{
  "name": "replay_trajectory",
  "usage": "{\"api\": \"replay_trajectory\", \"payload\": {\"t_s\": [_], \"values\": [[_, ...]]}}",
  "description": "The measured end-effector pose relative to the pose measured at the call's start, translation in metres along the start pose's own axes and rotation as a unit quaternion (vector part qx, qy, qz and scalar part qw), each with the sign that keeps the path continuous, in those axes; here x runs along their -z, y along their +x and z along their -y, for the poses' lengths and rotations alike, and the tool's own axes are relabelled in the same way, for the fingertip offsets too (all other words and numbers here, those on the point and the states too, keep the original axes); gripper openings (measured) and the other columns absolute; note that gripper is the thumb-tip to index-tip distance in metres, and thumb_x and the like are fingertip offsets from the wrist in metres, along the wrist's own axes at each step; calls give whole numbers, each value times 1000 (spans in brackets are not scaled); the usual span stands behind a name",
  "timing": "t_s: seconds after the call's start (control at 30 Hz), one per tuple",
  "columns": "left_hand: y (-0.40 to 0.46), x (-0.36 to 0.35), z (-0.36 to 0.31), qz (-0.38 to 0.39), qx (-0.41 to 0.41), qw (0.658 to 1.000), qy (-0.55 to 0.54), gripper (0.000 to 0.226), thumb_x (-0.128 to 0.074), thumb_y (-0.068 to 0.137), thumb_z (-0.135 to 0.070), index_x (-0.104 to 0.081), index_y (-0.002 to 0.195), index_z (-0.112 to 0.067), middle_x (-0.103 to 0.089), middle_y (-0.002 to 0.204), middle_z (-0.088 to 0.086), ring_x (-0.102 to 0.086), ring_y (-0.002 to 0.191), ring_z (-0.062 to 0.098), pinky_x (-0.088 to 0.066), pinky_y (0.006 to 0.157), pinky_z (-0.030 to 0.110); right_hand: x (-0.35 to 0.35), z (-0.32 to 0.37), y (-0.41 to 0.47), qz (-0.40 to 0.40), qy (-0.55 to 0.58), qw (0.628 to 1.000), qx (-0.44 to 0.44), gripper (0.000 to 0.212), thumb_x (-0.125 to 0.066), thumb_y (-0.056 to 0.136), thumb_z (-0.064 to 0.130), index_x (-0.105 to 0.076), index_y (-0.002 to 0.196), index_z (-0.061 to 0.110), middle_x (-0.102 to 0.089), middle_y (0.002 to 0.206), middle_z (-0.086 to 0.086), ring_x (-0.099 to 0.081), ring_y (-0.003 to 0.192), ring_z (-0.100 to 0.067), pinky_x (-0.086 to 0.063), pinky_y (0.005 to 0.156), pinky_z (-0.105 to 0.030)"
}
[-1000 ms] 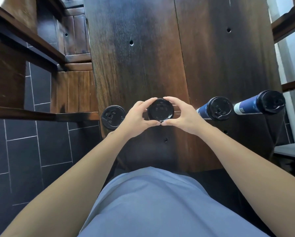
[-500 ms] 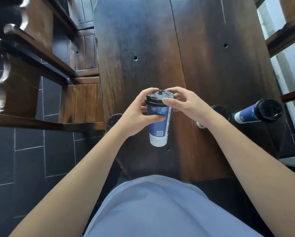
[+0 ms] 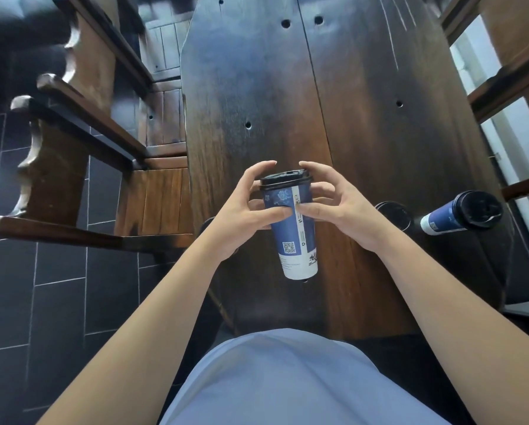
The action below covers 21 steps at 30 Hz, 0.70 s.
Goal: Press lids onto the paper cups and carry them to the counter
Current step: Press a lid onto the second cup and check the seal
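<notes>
Both hands, left and right, are gripping the lidded cup between them, so we are judging the pressing done and readying to carry it to the counter.

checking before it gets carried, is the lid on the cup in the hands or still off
On. The black lid sits across the top of the blue cup, held by the left hand and right hand. Whether it is fully sealed cannot be told.
</notes>
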<state>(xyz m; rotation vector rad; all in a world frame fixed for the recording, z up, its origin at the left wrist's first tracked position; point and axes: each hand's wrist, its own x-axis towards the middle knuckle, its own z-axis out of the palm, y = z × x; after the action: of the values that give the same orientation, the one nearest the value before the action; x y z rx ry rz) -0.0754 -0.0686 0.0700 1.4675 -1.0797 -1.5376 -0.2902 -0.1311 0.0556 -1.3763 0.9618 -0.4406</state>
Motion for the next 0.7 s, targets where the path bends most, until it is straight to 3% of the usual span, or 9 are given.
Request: {"api": "replay_trajectory", "payload": {"t_s": [0.07,0.2,0.33,0.4,0.5,0.7], "values": [[-3,-1,-2,2,-23,997,68,81,-84,84,-11,-42,150,-33,-53,143,-2,-60,127,21,-58,100,31,-1,1,-1,6,-36,999,-1,68,-76,89,28,-40,146,38,-61,131,15,-60,117,-1,-57,90,-21],[-6,1,-3,35,-40,983,178,90,-86,75,-24,-42,154,-30,-44,147,-5,-48,137,18,-57,104,42,0,8,-1,39,-102,994,5,66,-77,89,30,-40,142,47,-59,127,23,-57,116,4,-56,86,-15],[-6,6,-9,59,-40,976,205,94,-87,78,-23,-38,157,-34,-46,147,-6,-49,137,20,-54,108,44,0,17,0,51,-122,991,1,72,-77,88,38,-35,145,50,-58,127,23,-60,113,1,-56,79,-13],[-7,9,-12,58,-29,976,209,94,-88,81,-20,-36,157,-39,-46,144,-6,-52,134,18,-53,109,38,0,18,-1,38,-120,992,-8,77,-77,85,42,-32,147,49,-56,128,22,-61,112,0,-55,77,-13],[-8,11,-13,60,-5,976,210,89,-90,79,-24,-42,150,-44,-44,136,-5,-55,127,19,-55,103,27,-3,16,-3,38,-116,992,-15,78,-79,82,48,-33,146,48,-58,128,23,-60,111,8,-54,78,-15],[-12,14,-8,-6,11,993,114,76,-90,72,-35,-48,135,-39,-51,129,4,-68,112,28,-66,80,43,2,10,-20,5,-62,998,-12,66,-76,76,47,-47,135,45,-58,132,19,-57,117,6,-54,76,-10]]}}
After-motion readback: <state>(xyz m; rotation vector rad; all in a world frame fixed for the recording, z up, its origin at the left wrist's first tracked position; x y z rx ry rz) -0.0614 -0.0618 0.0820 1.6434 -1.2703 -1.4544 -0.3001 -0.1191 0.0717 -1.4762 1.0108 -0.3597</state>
